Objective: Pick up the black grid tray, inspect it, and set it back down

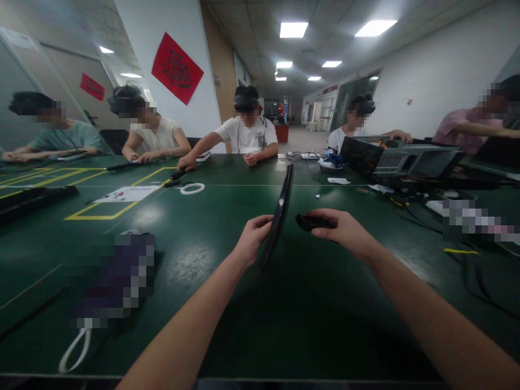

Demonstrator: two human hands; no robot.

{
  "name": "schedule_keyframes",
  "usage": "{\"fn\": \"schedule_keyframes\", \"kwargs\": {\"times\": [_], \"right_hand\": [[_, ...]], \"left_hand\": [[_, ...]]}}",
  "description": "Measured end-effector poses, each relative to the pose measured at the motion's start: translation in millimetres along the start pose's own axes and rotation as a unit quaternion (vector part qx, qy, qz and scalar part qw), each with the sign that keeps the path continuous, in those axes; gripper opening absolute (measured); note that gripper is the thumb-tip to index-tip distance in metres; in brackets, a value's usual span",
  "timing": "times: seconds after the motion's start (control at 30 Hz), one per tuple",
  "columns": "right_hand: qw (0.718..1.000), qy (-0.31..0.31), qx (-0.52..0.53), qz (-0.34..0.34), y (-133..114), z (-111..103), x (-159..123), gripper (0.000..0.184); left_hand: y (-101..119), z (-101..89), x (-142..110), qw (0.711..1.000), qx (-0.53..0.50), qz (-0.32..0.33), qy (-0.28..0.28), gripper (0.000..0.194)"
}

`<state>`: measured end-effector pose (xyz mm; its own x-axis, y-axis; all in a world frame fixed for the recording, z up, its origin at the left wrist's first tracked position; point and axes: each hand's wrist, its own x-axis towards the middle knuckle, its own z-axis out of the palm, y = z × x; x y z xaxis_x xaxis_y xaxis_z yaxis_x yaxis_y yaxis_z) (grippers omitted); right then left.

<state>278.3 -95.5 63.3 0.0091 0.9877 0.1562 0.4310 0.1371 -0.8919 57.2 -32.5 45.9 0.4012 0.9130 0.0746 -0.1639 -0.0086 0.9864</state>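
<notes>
My left hand (252,239): gripping thin black strip (279,214), at 12 o'clock.
My right hand (339,232): closed on small black piece (311,221), at 1 o'clock.

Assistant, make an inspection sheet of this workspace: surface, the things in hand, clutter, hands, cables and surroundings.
Surface: green table, marked with yellow tape lines.
Things in hand: long black strip, held on edge; small black piece.
Clutter: white ring, paper sheet, blurred object.
Hands: left hand grips the strip; right hand holds the piece.
Cables: black wires on the table's right side.
Surroundings: seated co-worker across the table, electronic equipment, red wall sign.
</notes>
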Motion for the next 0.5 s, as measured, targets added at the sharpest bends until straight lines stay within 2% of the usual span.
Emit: {"fn": "schedule_keyframes", "kwargs": {"times": [0.1, 0.2, 0.33, 0.5], "right_hand": [[1.000, -0.015, 0.002, -0.009, -10.5, 25.2, 0.0, 0.047], [0.999, -0.005, 0.039, 0.004, -4.2, 38.3, -2.1, 0.047], [0.995, -0.001, 0.099, -0.020, 11.4, 42.4, -9.0, 0.042], [0.991, -0.006, 0.125, -0.038, 33.7, 41.1, -13.0, 0.038]], "left_hand": [[0.8, -0.4, -3.3, 1.000, 0.003, 0.007, -0.025, 0.026], [1.2, 0.6, -6.2, 0.999, 0.016, 0.011, -0.040, 0.029], [-3.7, 1.3, -7.3, 0.993, 0.095, 0.042, -0.062, 0.036], [-11.0, 4.1, -8.0, 0.965, 0.243, 0.073, -0.073, 0.038]]}}
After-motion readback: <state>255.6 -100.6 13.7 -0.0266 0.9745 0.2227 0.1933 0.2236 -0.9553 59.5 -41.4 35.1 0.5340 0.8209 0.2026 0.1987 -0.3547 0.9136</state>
